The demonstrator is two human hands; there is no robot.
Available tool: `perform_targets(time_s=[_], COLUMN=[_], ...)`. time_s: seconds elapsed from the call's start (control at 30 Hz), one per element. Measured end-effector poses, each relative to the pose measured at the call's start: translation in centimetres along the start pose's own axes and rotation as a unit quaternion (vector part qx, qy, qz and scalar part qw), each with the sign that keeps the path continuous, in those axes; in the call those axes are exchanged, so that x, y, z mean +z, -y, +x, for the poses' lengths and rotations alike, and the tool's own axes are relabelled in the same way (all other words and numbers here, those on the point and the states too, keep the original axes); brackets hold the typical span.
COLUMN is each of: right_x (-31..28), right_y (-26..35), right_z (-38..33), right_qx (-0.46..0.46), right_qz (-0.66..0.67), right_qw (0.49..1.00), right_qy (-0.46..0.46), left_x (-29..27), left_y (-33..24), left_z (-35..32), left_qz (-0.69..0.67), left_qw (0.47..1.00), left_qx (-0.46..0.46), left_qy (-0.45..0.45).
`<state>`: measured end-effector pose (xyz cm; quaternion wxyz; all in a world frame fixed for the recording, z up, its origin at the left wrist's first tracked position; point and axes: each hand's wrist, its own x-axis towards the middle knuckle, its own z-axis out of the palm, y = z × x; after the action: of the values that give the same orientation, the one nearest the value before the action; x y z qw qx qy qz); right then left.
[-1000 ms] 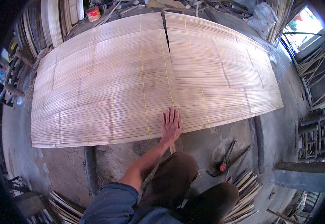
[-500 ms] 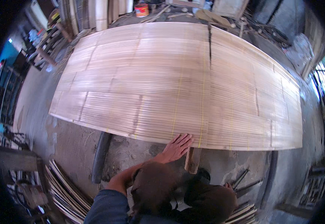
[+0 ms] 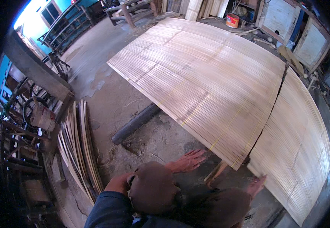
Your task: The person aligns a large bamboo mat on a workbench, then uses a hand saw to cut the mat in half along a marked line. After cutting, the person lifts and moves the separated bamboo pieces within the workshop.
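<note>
A large mat of thin bamboo slats lies raised off the concrete floor in two panels, a wide left panel point(image 3: 210, 76) and a narrower right panel point(image 3: 297, 152), with a dark gap between them. My left hand point(image 3: 185, 161) rests flat on the floor with fingers spread, just short of the left panel's near corner. My right hand point(image 3: 256, 186) is blurred; its fingers reach up to the near edge of the right panel and hold nothing. A wooden support point(image 3: 215, 173) pokes out under the mat between my hands. My bent knees point(image 3: 153, 188) fill the lower middle.
A dark round log point(image 3: 134, 123) lies on the floor under the mat's left edge. A stack of long bamboo strips point(image 3: 77, 148) lies at my left beside cluttered racks point(image 3: 24, 129). A red bucket point(image 3: 232, 21) and wooden benches point(image 3: 130, 9) stand beyond the mat.
The view has swung left and closer. My left hand has slipped off the mat's near edge onto the floor. My right hand has come into view at the right panel's edge.
</note>
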<state>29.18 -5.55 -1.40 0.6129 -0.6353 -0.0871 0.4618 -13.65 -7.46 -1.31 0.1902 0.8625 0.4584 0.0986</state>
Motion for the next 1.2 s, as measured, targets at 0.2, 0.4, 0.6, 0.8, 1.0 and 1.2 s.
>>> perform_targets(time_s=[0.2, 0.4, 0.6, 0.8, 1.0, 1.2], right_x=[6.5, 5.1, -0.4, -3.3, 0.5, 14.3], right_y=[16.3, 13.6, 3.0, -2.3, 1.2, 2.8], right_z=[4.4, 6.6, -0.4, -5.7, -5.3, -4.0], right_qx=[-0.178, -0.103, -0.059, 0.063, -0.075, 0.016], right_qz=[0.162, 0.104, 0.082, -0.093, -0.331, -0.222], right_qw=[0.968, 0.987, 0.988, 0.992, 0.940, 0.967], right_qy=[-0.066, -0.071, -0.119, -0.051, 0.041, 0.121], left_x=[-2.9, -1.9, -0.1, -1.2, -1.3, -3.6], left_y=[-0.9, -1.5, 3.2, 7.6, 7.6, 6.9], left_z=[-1.6, 0.6, 2.1, 7.3, 8.2, 8.5], left_qz=[-0.153, -0.265, -0.772, -0.866, -0.862, -0.871], left_qw=[0.980, 0.960, 0.531, 0.390, 0.360, 0.364], left_qx=[-0.093, -0.088, -0.340, -0.257, -0.252, -0.223], left_qy=[0.086, 0.033, -0.082, -0.181, -0.254, -0.244])
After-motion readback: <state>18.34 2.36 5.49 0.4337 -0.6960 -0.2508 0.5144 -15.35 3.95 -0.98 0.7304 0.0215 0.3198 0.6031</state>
